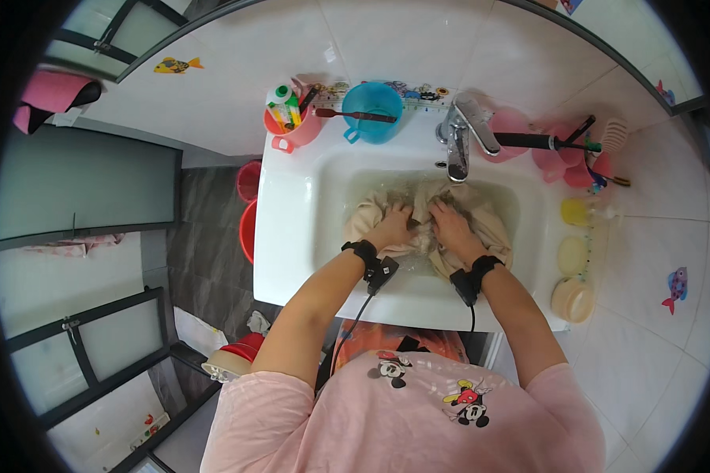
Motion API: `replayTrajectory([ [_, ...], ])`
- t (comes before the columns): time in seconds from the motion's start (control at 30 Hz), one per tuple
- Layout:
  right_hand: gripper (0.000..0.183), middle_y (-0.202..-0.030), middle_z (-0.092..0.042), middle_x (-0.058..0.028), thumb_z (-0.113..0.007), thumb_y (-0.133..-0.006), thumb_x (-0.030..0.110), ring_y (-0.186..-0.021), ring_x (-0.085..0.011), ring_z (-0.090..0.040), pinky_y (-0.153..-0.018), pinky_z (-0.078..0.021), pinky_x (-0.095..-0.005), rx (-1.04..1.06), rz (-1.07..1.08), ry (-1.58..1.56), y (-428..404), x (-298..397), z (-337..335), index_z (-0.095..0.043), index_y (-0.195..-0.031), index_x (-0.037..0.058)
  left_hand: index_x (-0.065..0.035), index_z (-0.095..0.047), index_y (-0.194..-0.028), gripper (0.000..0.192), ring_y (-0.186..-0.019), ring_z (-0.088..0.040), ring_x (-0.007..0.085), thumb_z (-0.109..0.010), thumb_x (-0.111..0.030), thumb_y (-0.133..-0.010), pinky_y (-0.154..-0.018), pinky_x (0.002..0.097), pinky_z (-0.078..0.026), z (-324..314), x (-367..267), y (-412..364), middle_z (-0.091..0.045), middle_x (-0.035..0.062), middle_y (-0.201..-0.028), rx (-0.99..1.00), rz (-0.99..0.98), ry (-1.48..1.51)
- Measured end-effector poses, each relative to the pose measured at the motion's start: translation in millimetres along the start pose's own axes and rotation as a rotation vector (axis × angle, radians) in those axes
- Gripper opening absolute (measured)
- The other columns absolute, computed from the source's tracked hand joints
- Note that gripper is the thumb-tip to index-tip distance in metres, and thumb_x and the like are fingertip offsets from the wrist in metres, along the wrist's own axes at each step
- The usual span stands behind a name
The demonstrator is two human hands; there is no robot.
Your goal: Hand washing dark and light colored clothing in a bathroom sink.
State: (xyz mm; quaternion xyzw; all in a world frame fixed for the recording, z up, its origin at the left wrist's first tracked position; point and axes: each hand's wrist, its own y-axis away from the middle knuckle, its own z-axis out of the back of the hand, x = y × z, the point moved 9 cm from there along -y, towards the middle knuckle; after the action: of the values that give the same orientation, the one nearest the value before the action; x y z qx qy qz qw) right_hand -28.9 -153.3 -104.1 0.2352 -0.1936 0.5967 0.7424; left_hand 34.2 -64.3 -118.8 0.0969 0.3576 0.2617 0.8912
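A beige cloth garment (490, 222) lies bunched in the water of a white washbasin (290, 278). My left hand (395, 227) presses on its left part, with the fingertips partly lost in folds and water. Close by on the right, my right hand (451, 229) rests on the cloth, its fingers bent into the fabric. Whether either hand grips the cloth is hard to see. Both wrists wear black straps with small cabled devices. Above the cloth stands the chrome faucet (458, 151), its spout pointing down toward the basin.
Behind the basin stand a pink cup (296, 133) with tubes and a blue cup (371, 127) with a toothbrush across it. Pink cups (506, 127) and a black-handled brush (523, 141) are right of the faucet. A yellow-lidded jar (571, 300) sits on the right rim. Red basins (248, 230) stand at left.
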Motion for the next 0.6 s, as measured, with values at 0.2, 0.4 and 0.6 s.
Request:
replayTrajectory([
  [0.2,0.051,-0.098,-0.056,-0.0251,-0.056,-0.074,0.037,-0.091,-0.0349,-0.055,-0.08,-0.0431,-0.0416,0.502,-0.186,0.084,16.5,-8.4,-23.2,-0.049,-0.111,0.0021,-0.0032,-0.013,-0.134,0.104,-0.119,-0.022,0.0494,-0.078,-0.026,-0.055,-0.101,0.0498,-0.021,13.8,37.1,37.2,-0.022,0.0333,-0.128,-0.211,0.201,0.071],
  [0.4,0.045,-0.096,-0.058,-0.0226,-0.053,-0.078,0.037,-0.09,-0.0371,-0.055,-0.079,-0.0432,-0.0416,0.151,-0.073,0.012,1.3,14.2,-9.4,-0.054,-0.102,-0.0007,-0.005,0.007,-0.136,0.127,-0.124,-0.01,0.0516,-0.082,-0.034,-0.05,-0.103,0.0502,-0.015,7.8,29.4,54.5,-0.011,0.0363,-0.132,-0.072,0.219,0.037],
  [0.6,0.035,-0.088,-0.059,-0.0234,-0.052,-0.081,0.029,-0.089,-0.038,-0.055,-0.079,-0.0433,-0.0408,0.223,-0.174,-0.169,12.5,27.5,-4.7,-0.057,-0.095,-0.0019,0.0043,0.008,-0.133,0.128,-0.125,-0.017,0.0463,-0.081,-0.032,-0.049,-0.105,0.0411,-0.017,7.4,31.3,75.7,-0.014,0.0375,-0.131,-0.041,0.188,0.173],
])
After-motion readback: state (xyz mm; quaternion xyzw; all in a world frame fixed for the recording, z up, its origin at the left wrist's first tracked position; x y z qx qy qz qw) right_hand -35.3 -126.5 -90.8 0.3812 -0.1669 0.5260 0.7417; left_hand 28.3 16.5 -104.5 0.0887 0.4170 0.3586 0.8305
